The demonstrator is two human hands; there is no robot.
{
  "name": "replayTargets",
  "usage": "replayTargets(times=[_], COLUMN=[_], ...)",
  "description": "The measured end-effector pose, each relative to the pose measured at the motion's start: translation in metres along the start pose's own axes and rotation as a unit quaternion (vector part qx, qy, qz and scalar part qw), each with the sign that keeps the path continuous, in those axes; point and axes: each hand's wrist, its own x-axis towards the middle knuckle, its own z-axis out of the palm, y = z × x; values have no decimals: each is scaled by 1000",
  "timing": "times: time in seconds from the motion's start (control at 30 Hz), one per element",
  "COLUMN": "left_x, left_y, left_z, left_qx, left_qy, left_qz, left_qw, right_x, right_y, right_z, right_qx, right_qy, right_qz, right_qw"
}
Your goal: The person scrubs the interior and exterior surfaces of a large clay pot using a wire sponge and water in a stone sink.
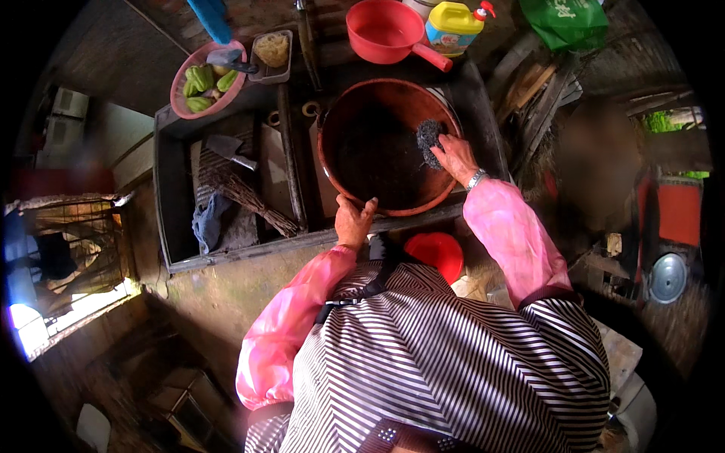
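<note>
A large round wok [391, 147], rusty brown at the rim and dark inside, rests in the right basin of a double stone sink [493, 136]. My left hand [354, 221] grips the wok's near rim, with the thumb up along the edge. In my right hand [455, 157] is a grey steel wool scourer [429, 141], held against the inner right wall of the wok. Pink sleeve covers reach down both forearms, and a metal watch sits on my right wrist.
In the left basin lie a cleaver [226, 148], a twig brush [255, 201] and a blue cloth [208, 221]. Behind stand a pink basket [178, 93] of chayotes, a plastic tub [273, 56], a red ladle [385, 28] and a yellow pump bottle [453, 28]. Firewood [535, 96] leans at right.
</note>
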Motion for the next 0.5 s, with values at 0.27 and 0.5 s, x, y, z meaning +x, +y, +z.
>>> replayTargets(times=[0.27, 0.5], left_x=[58, 61], left_y=[-22, -14], left_z=[-27, -1], left_qx=[-90, -267], left_qy=[-30, -68], left_qz=[39, 37], left_qw=[995, 961], right_x=[10, 30], right_y=[4, 30], right_z=[-2, -6], right_qx=[3, -3], right_qy=[-13, -53], right_qz=[-6, -66], right_qw=[1000, 996])
